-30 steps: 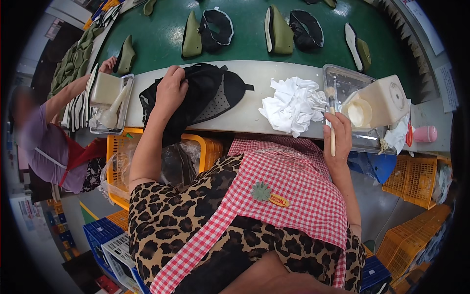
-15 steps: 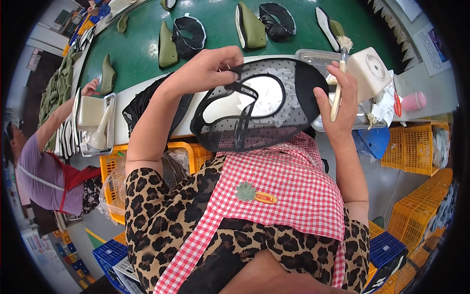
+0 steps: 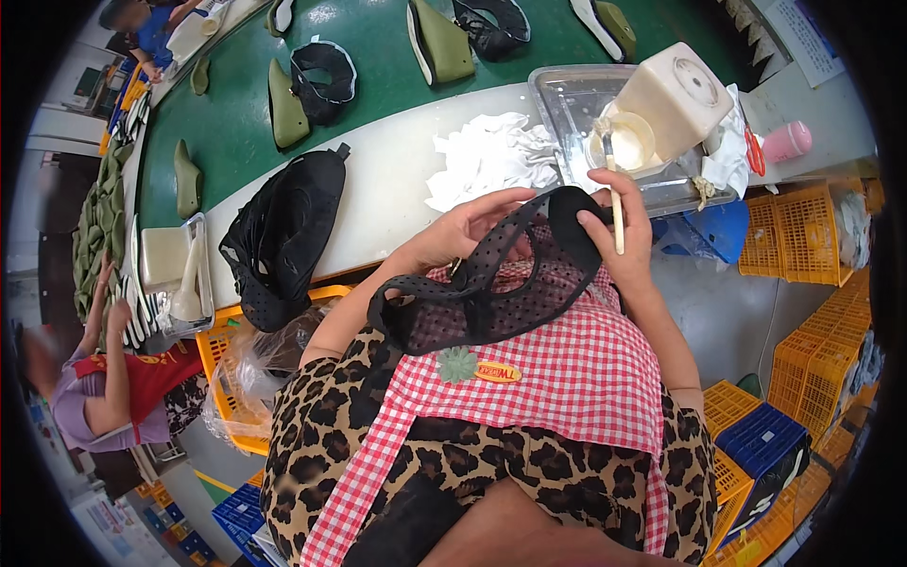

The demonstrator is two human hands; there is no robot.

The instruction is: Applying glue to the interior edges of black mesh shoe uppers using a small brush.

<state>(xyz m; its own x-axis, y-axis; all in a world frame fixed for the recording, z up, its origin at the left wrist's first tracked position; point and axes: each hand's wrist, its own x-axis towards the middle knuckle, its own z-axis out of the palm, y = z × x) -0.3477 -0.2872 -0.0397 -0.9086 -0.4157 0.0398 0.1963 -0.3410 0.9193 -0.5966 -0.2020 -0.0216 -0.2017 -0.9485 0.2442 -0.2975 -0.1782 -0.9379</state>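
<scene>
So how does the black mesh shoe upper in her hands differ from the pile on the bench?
The held mesh upper is a single piece, spread open between the left hand and right hand above the lap. The pile of uppers lies untouched, stacked and drooping over the white bench edge. Both are black shoe uppers.

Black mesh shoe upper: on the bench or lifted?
Lifted. Both hands, left hand and right hand, hold the black mesh upper over the checked apron, off the bench.
</scene>
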